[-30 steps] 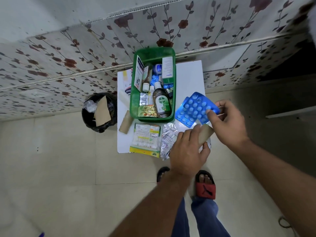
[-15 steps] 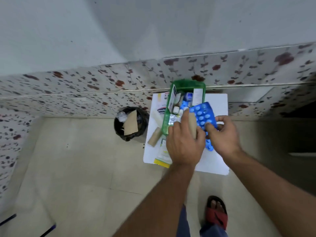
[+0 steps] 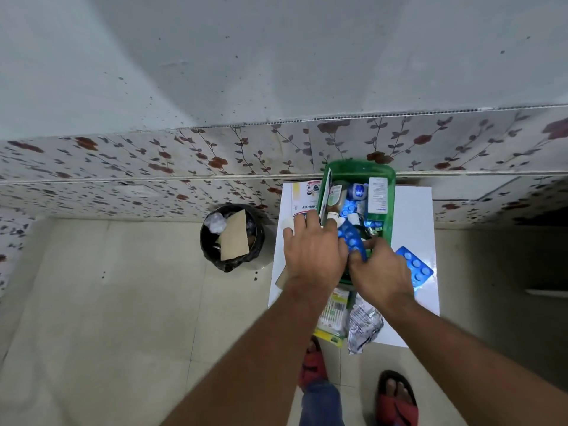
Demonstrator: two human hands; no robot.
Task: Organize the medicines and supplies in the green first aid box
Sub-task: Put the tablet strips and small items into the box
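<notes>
While the right hand [image 3: 379, 273] pinches a bubbled blue blister strip [image 3: 353, 239] over the green plastic box [image 3: 388, 176], the left hand [image 3: 313, 250] spreads flat, holding nothing visible, at the box's left rim.

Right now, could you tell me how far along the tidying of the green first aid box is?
Partly done. The green first aid box already holds bottles and a white carton. In hand: the right hand slots a blue blister strip into the box while the left hand reaches in beside it. Left on the table: another blue blister pack, a silver foil pack and a cotton swab packet.
</notes>
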